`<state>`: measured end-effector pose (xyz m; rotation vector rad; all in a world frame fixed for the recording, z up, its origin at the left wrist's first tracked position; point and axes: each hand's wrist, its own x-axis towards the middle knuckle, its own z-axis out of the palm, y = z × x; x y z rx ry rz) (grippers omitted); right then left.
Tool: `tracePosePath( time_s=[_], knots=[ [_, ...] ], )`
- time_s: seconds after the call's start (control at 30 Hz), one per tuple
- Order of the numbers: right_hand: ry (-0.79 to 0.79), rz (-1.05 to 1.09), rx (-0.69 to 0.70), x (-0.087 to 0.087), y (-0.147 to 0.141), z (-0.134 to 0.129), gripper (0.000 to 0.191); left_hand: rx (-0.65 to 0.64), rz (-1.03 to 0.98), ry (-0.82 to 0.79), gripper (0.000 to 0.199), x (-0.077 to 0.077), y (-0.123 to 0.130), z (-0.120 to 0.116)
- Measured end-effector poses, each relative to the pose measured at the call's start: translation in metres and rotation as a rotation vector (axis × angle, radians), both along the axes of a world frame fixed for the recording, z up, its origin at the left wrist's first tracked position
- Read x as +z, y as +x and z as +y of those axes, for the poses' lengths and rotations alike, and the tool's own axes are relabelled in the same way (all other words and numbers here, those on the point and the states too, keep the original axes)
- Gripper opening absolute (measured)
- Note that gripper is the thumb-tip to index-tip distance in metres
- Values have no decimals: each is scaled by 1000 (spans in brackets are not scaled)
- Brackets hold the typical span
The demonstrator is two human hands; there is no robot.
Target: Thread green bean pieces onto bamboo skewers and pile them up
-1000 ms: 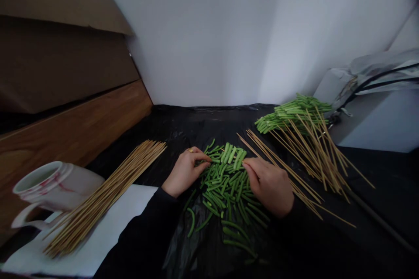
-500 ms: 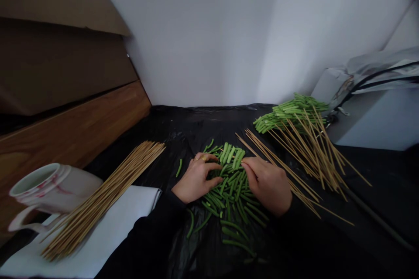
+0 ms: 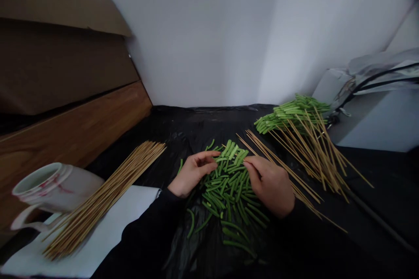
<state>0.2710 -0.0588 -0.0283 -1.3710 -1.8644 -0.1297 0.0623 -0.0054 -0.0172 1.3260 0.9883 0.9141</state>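
My right hand (image 3: 271, 185) is closed, thumb and forefinger pinching a thin bamboo skewer near a row of pale green stem pieces (image 3: 231, 150) threaded side by side on it. At the row's left end is my left hand (image 3: 193, 172), its thumb and forefinger apart; I see nothing held between them. Below both hands spreads a loose pile of cut green stems (image 3: 225, 196), which look like garlic scapes. Most of the skewer is hidden by the pieces and my right hand.
Left, a bundle of bamboo skewers (image 3: 108, 198) lies across a white sheet (image 3: 131, 209) beside a mug (image 3: 55, 187). Back right, filled skewers (image 3: 294, 111) are stacked, their bare sticks (image 3: 314, 152) pointing toward me. Loose skewers (image 3: 278, 159) lie nearer. Black plastic (image 3: 209, 120) covers the table.
My left hand has drawn back slightly to the left and turned, its fingers now beside the row's end. The threaded pieces have tilted a little; my right hand keeps its pinch.
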Motion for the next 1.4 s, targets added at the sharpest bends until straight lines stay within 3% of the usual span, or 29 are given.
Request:
tracePosePath(
  time_s=[0.17, 0.47, 0.67, 1.4],
  knots=[
    [26, 73, 14, 0, 2, 3, 21, 0, -209, -292, 27, 4, -1, -1],
    [-6, 78, 63, -2, -2, 1, 21, 170, -440, -387, 15, 4, -4, 6],
    [-84, 11, 122, -4, -8, -4, 26, 158, -420, -408, 12, 5, -2, 4],
    [-105, -38, 127, -6, -9, -5, 28, 171, -390, -338, 22, 1, -1, 2]
  ],
)
